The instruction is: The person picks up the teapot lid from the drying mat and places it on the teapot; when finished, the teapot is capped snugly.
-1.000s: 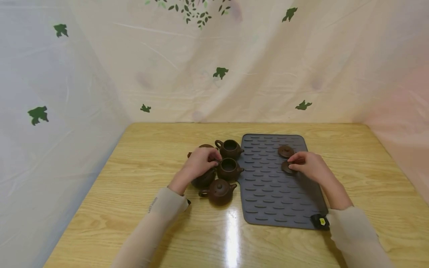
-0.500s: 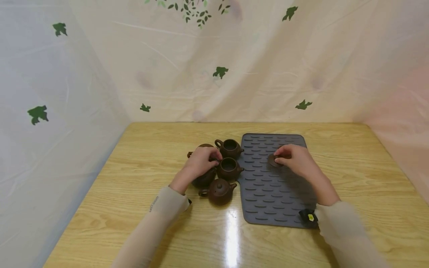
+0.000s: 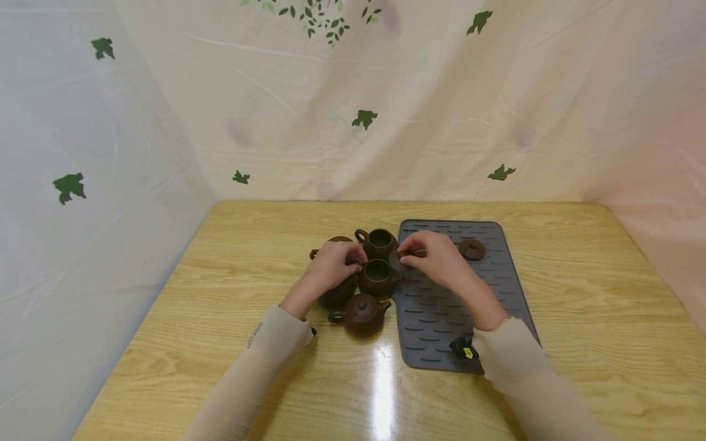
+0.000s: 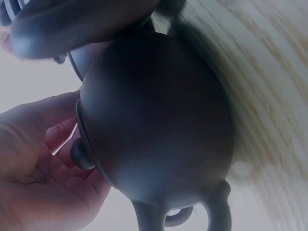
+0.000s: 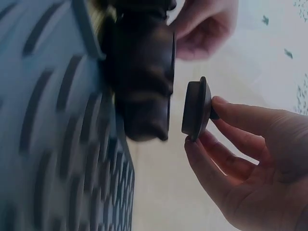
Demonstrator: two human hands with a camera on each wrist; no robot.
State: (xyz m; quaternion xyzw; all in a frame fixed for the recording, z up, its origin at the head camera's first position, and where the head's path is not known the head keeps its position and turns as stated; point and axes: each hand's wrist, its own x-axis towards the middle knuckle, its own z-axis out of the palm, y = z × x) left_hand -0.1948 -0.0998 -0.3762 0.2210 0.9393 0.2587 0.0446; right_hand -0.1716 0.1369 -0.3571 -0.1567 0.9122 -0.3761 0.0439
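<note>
My right hand (image 3: 441, 260) pinches a round brown teapot lid (image 5: 196, 108) by its knob. The lid is raised just right of two open clay teapots, the middle one (image 3: 376, 278) and the back one (image 3: 379, 240). My left hand (image 3: 331, 269) reaches over a dark lidded teapot (image 4: 159, 120), its thumb and fingers curled at the handle side of the middle open teapot. Their exact grip there is partly hidden. In front sits another lidded teapot (image 3: 362, 315), its spout to the right. A second loose lid (image 3: 472, 250) lies on the grey ribbed mat (image 3: 441, 343).
Behind the left hand, another brown pot (image 3: 337, 240) is partly covered. The mat lies right of the teapots on the wooden table (image 3: 248, 245). A pale curtain (image 3: 276, 141) with green leaf and bird prints hangs behind the table. Black devices are strapped at both wrists.
My right hand has lifted one lid off the mat and carried it left to the open teapots' spouts. The other lid stays on the mat. The left hand has kept its place.
</note>
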